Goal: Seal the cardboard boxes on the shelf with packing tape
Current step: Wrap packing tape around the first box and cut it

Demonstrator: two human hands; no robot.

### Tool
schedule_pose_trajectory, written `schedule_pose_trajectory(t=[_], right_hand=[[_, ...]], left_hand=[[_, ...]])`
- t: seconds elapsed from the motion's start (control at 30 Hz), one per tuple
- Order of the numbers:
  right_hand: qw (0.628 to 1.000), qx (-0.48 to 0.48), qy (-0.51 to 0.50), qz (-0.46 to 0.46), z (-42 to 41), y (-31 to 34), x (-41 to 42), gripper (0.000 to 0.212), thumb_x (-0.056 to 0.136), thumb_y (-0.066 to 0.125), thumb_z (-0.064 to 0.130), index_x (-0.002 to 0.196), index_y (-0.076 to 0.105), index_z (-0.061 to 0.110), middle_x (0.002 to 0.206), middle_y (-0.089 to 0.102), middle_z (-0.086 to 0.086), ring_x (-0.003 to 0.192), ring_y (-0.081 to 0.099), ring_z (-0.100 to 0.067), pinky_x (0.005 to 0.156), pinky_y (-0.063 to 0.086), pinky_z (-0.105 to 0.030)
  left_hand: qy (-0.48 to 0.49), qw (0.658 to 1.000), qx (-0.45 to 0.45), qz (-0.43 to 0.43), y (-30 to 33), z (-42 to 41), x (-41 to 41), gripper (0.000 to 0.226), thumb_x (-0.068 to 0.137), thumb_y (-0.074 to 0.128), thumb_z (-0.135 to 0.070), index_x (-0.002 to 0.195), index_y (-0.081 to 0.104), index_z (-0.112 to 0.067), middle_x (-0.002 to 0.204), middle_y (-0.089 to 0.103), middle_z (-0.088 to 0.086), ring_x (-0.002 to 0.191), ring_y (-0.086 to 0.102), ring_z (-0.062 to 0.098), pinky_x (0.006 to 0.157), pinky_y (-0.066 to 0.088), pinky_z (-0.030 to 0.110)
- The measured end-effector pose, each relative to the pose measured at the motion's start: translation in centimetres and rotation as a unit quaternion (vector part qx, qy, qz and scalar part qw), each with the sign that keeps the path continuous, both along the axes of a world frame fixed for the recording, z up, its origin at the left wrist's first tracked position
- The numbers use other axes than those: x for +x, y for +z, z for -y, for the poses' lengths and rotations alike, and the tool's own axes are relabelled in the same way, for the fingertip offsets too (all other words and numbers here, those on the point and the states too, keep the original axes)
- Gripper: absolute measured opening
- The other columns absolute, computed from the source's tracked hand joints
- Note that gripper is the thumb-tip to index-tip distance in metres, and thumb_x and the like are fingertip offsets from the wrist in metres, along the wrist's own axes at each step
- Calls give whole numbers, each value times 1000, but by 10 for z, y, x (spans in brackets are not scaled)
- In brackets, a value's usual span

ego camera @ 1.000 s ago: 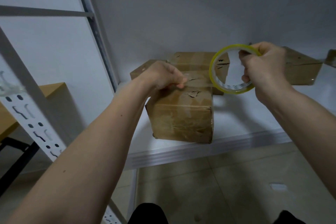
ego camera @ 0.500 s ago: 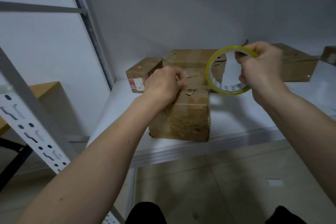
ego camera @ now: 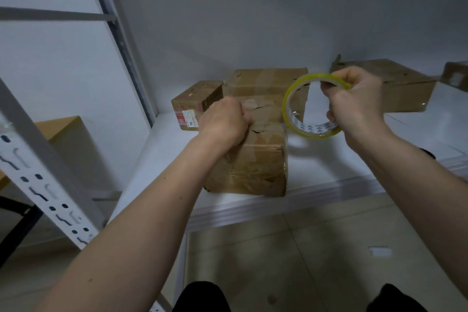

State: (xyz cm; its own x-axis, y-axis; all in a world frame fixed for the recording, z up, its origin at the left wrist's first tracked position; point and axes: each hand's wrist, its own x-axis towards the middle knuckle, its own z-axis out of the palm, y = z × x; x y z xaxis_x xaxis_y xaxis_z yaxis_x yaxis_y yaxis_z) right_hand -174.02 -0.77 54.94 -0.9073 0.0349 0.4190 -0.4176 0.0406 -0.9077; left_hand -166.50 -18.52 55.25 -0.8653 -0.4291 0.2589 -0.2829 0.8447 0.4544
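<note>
Here the tape roll point(ego camera: 312, 106) is gripped by the right hand's point(ego camera: 359, 106) curled fingers; the front cardboard box point(ego camera: 253, 159) is pressed by the clenched left hand point(ego camera: 222, 121) on the shelf point(ego camera: 329, 172).

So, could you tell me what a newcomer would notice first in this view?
The yellow-rimmed tape roll, held up in the right hand above the white shelf. Next, the left hand, curled on top of the front cardboard box, with more boxes behind it.
</note>
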Motion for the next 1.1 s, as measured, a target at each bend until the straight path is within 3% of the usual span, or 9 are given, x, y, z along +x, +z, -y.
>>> schedule_pose_trajectory(t=[0.17,0.3,0.37,0.47,0.53,0.63,0.73,0.97,1.1], right_hand=[[1000,4,-6,5,0,-4,-1,22,78,62,8,66,59,25,62,54,2,61,49,-20,65,47,-40],[1000,1,-1,6,0,-5,0,22,82,64,8,67,58,23,62,53,0,58,47,-19,62,45,-38],[1000,-4,4,8,0,-5,0,22,84,64,7,68,58,21,62,52,-1,54,45,-18,60,43,-37],[1000,-10,7,4,1,-6,2,21,85,64,6,70,59,20,61,52,-1,51,45,-16,58,44,-36],[1000,-21,11,4,1,-7,3,22,85,63,5,70,58,20,59,51,-1,50,44,-15,58,44,-35],[1000,-21,14,8,1,-9,4,22,87,62,4,71,58,19,59,50,-1,49,44,-13,54,43,-33],[999,-25,14,21,-2,-13,6,21,89,61,5,72,57,18,58,48,-2,40,43,-8,47,41,-29],[999,-32,16,28,-2,-21,8,5,90,60,4,87,61,8,56,47,-3,33,40,-5,42,37,-26],[999,-29,16,31,-3,-20,7,9,90,58,4,83,60,9,57,46,-5,38,41,-10,40,36,-22]], left_hand=[[6,1000,9,29,6,0,-1,22,95,61,-28,83,68,-11,101,70,7,97,64,28,91,52,43],[43,998,-27,40,12,-6,1,62,89,71,-30,138,40,-10,139,45,12,121,53,34,97,46,43],[49,998,-50,-2,11,-3,6,71,89,71,-19,145,28,-12,142,36,14,126,47,36,99,43,43],[-58,987,-81,-129,-3,-5,25,54,91,54,2,143,43,-9,138,47,13,128,46,29,104,36,30],[-174,975,-73,-115,-12,-13,39,41,100,48,-19,141,49,-16,136,56,7,124,51,27,103,38,27],[-194,958,-197,76,-20,-24,48,93,84,22,-80,154,29,-18,158,34,3,145,31,22,117,26,34],[-130,952,-259,97,-25,-25,41,90,90,24,-71,157,16,-11,165,14,8,152,12,20,121,10,31],[-230,936,-231,-135,-49,-21,39,47,93,56,-41,126,65,-9,126,67,9,121,61,28,97,51,40],[-211,947,-212,-116,-43,-25,43,56,93,50,-56,126,63,-13,125,67,5,116,61,28,89,50,35]])
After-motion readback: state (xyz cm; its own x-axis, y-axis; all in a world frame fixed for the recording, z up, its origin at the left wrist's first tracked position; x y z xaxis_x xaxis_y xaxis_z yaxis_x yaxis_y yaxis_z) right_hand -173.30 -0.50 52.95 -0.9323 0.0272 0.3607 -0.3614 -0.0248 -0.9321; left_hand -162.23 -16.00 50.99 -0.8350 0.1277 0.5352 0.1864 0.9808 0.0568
